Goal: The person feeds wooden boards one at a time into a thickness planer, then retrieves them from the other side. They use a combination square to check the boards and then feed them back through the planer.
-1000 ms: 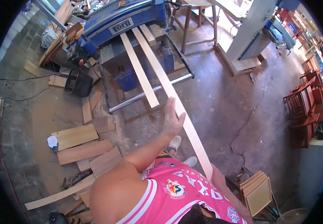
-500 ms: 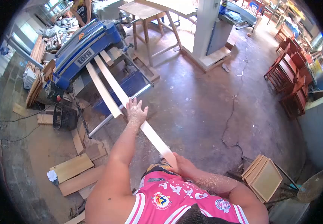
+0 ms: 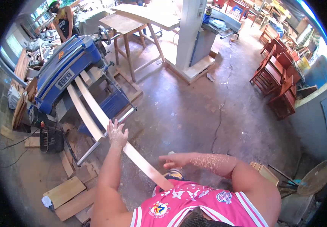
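Observation:
A long pale board slants from a blue machine down to the person's waist, its near end against the pink shirt. My left hand lies across the top of this board with its fingers spread. Beside it, a second pale board also comes out of the machine and rests near the metal roller bar. My right hand is in the air just right of the long board, fingers apart, holding nothing. Sawdust clings to the right forearm.
Another person stands behind the machine. A wooden stool and a white pillar are ahead. Red chairs line the right. A black basket and loose planks lie at left; a round fan is at lower right.
My right hand has let go of the board's near end and moved up and away from it. The view has shifted, showing more of the person behind the machine.

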Available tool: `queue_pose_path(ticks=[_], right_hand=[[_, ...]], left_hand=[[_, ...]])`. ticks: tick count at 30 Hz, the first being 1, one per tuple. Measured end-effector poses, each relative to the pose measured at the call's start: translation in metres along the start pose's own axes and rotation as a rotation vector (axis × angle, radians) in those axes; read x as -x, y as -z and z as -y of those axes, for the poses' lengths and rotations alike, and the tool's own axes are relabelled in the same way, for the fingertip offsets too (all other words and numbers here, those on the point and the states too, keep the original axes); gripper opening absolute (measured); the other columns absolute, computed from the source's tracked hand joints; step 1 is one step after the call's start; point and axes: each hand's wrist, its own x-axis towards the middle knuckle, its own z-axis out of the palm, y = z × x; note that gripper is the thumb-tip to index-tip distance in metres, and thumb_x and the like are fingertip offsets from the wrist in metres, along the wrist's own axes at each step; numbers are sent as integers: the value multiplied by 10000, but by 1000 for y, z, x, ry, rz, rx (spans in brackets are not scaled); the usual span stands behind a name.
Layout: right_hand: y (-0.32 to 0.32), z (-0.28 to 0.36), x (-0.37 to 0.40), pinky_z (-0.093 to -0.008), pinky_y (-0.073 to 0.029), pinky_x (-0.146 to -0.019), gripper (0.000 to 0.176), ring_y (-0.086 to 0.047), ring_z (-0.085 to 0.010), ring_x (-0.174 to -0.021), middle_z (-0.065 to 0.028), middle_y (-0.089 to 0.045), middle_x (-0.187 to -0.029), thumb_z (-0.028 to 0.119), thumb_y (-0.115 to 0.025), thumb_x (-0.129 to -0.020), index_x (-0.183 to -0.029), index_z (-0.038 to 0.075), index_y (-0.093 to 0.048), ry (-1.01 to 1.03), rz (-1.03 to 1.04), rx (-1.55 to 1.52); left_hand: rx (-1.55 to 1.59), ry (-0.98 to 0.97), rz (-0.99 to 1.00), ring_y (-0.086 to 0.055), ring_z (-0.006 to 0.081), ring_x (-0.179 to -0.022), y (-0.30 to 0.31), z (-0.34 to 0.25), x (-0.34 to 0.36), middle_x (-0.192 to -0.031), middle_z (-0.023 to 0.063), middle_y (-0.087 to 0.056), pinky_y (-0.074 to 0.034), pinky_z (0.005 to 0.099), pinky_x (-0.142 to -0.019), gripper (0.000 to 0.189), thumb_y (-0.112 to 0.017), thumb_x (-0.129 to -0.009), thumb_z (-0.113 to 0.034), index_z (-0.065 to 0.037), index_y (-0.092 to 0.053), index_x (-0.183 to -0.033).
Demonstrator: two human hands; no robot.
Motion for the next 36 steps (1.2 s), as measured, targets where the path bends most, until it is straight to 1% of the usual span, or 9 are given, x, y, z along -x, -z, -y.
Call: queue_pose_path(ticks=[2,6,12,15,20,24,30,32,36], right_hand=[[52,29,10,-376,-468,-915,714,-573,-251,-1101,-183,-593,-1216,457,-524,-957,-1464,17,-280,-237,-84,149],[139,-29,1,-358,-468,-922,670,-589,-247,-1084,-164,-621,-1186,471,-525,-951,-1426,25,-364,-284,-359,284],[296,-61,-33,-418,-431,-1006,768,-542,-347,-1200,-263,-539,-1298,566,-549,-899,-1365,-33,-430,-413,-560,287],[409,-76,-72,-382,-494,-894,714,-620,-303,-1059,-245,-634,-1132,477,-653,-864,-1314,-48,-475,-368,-710,538],[592,8,-124,-410,-472,-950,683,-589,-367,-1105,-252,-608,-1179,431,-718,-801,-1261,-38,-531,-298,-1048,539],[721,49,-171,-407,-375,-1066,807,-460,-360,-1264,-272,-472,-1344,400,-724,-791,-1349,-79,-392,-206,-1358,542],[782,63,-209,-403,-333,-1098,853,-411,-376,-1295,-306,-458,-1326,366,-764,-770,-1321,-140,-355,-300,-1676,489],[787,61,-208,-405,-460,-969,841,-507,-369,-1178,-252,-513,-1255,340,-815,-717,-1285,-98,-376,-314,-1744,476],[786,54,-202,-418,-489,-921,848,-571,-384,-1077,-274,-549,-1167,373,-817,-694,-1255,-97,-388,-245,-1682,541]], left_hand=[[27,-18,-56,-163,359,-1439,-4,3,-6,-1488,156,-363,-102,478,-1180,419,-600,-853,-336,-122,-629,-1212],[15,-42,-74,-183,376,-1430,-8,11,-18,-1481,174,-366,-120,496,-1174,421,-634,-827,-308,-109,-633,-1198],[30,-30,-114,-192,389,-1425,-10,20,-32,-1496,173,-341,-143,506,-1167,424,-664,-800,-308,-125,-638,-1181],[16,27,-34,-182,369,-1432,1,19,-42,-1515,172,-306,-130,488,-1173,435,-632,-847,-382,-147,-627,-1213],[2,196,-31,-176,347,-1439,-11,20,-59,-1524,195,-273,-116,484,-1173,598,-569,-896,-438,-113,-463,-1388],[-15,247,-31,-201,329,-1437,-1,13,-71,-1538,192,-243,-112,486,-1174,672,-628,-860,-360,-90,-388,-1428],[15,299,31,-207,325,-1435,10,17,-88,-1538,178,-253,-111,487,-1176,636,-654,-839,-275,-84,-413,-1395],[24,308,10,-213,322,-1433,13,16,-95,-1533,173,-268,-117,488,-1176,622,-662,-825,-250,-80,-433,-1378],[7,276,14,-239,324,-1424,17,24,-100,-1522,166,-294,-136,491,-1172,609,-656,-817,-251,-71,-454,-1363]])
